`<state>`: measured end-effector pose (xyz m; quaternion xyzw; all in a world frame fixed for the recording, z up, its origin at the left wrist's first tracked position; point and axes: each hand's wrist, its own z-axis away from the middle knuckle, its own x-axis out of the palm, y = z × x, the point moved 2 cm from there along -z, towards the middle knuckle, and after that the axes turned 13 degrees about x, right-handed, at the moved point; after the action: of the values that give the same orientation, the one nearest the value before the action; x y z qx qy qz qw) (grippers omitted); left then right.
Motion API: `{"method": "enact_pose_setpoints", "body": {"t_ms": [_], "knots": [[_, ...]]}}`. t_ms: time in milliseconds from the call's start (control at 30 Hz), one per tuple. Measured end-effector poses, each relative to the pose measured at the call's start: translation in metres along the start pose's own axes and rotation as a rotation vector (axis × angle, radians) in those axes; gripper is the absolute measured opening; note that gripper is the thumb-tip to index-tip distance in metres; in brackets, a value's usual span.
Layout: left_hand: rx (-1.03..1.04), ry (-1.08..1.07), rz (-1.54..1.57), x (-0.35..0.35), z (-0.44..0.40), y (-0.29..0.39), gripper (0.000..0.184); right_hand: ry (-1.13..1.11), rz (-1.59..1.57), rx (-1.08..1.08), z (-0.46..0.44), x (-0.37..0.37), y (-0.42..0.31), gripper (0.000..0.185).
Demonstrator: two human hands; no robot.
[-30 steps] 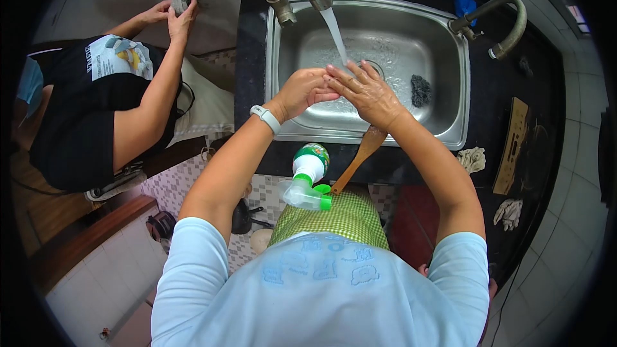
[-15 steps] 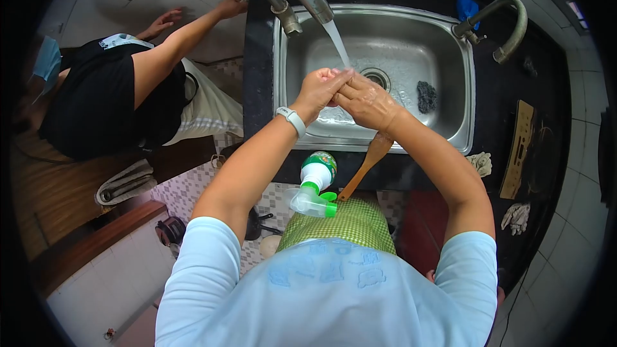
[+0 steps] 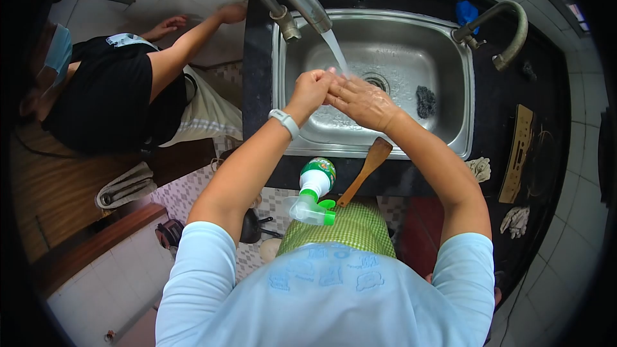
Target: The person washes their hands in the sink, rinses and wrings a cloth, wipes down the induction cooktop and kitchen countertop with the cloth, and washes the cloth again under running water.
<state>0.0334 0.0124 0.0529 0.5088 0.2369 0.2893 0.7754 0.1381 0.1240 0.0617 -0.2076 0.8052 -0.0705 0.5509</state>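
My left hand (image 3: 310, 93) touches the fingers of my right hand over the near left part of the steel sink (image 3: 469, 90). Its fingers are curled, and what they close on is hard to make out. My right hand (image 3: 365, 103) is wet, its back up and its fingers stretched out. Water runs from the faucet (image 3: 307, 3) just behind the fingertips, which are blurred. A dark scrubber (image 3: 425, 101) lies at the right in the basin. On the counter's near edge are a green and white spray bottle (image 3: 316, 180) and a wooden spatula (image 3: 367, 167).
A person in black (image 3: 103, 93) stands at the left with an arm stretched to the counter. A second faucet (image 3: 514, 32) and a blue item (image 3: 466, 11) are at the sink's right. Further right lie a wooden board (image 3: 516, 154) and pale gloves (image 3: 515, 221).
My fingers moved against each other under the water, and my right fingers straightened from half a second ago. The other person let the grey cloth out of view and reached toward the counter.
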Motion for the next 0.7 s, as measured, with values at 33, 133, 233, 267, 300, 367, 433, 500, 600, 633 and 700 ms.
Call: {"method": "enact_pose_setpoints", "body": {"t_ms": [33,133,233,267,300,367,433,500,600,633,700], "knots": [[-0.006,0.001,0.001,0.000,-0.003,-0.005,0.027,0.043,0.039,-0.044,-0.001,0.004,0.000,0.017],[0.575,0.227,-0.794,0.004,0.004,0.005,0.034,-0.140,0.064,-0.047,-0.006,0.014,0.002,0.018],[0.912,-0.055,-0.903,0.028,0.012,0.004,0.034,-0.284,-0.149,0.106,-0.008,0.053,0.015,0.019],[0.838,-0.043,-0.850,0.032,0.018,0.008,0.035,-0.188,-0.357,0.194,-0.008,0.072,0.021,0.019],[0.836,-0.041,-0.853,0.036,0.023,0.011,0.035,-0.204,-0.425,0.222,-0.013,0.071,0.018,0.019],[0.949,-0.139,-0.816,0.046,0.028,0.017,0.033,-0.308,-0.401,0.163,-0.019,0.067,0.010,0.019],[0.930,-0.133,-0.794,0.041,0.021,0.009,0.031,-0.439,-0.337,0.065,-0.024,0.045,-0.006,0.020],[0.917,-0.345,-0.762,0.034,0.015,0.004,0.028,-0.522,-0.292,-0.025,-0.025,0.023,-0.021,0.021],[0.750,-0.355,-0.869,0.028,0.009,0.012,0.027,-0.539,-0.188,-0.011,-0.022,0.020,-0.022,0.021],[0.700,-0.314,-0.916,0.025,0.006,0.016,0.025,-0.515,-0.126,0.032,-0.017,0.028,-0.012,0.021],[0.914,-0.239,-1.113,0.011,-0.006,0.013,0.021,-0.444,0.058,0.169,-0.012,0.035,0.005,0.019]]}}
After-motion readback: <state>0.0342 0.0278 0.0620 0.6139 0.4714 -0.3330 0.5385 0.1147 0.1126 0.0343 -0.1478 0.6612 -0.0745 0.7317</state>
